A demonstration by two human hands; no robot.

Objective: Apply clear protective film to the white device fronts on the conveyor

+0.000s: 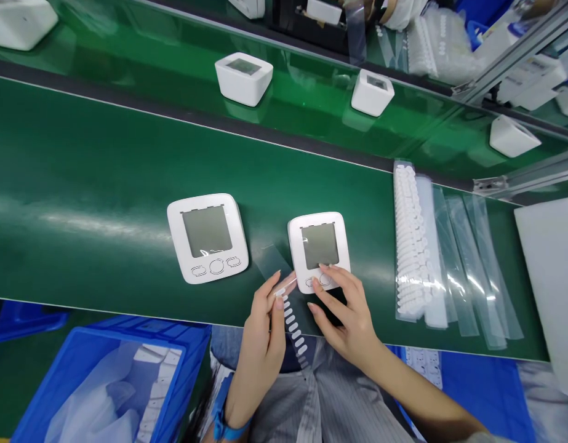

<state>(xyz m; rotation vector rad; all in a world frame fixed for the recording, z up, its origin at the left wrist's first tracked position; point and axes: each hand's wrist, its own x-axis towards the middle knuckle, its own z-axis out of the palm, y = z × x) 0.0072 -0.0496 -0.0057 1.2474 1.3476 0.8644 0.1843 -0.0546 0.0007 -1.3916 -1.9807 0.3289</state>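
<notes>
My left hand [265,323] pinches a clear strip of white oval pads [290,323] between thumb and fingers; the strip hangs down past the bench edge. Beside it stands a white monitor unit [320,243] with a grey screen and button outlines below. My right hand [346,307] rests its fingertips on the lower front of this unit, over the button area, fingers apart. Whether a small pad lies under those fingertips is hidden. To the left, a second white monitor unit [208,239] lies face up, showing two oval outlines and a round one, untouched by either hand.
On the right of the green bench [103,166] lie a stack of white pad strips [409,246] and several clear strips [472,271]. A white box [551,277] stands at the right end. More white units [244,80] sit on the conveyor behind. Below left is a blue bin [173,375].
</notes>
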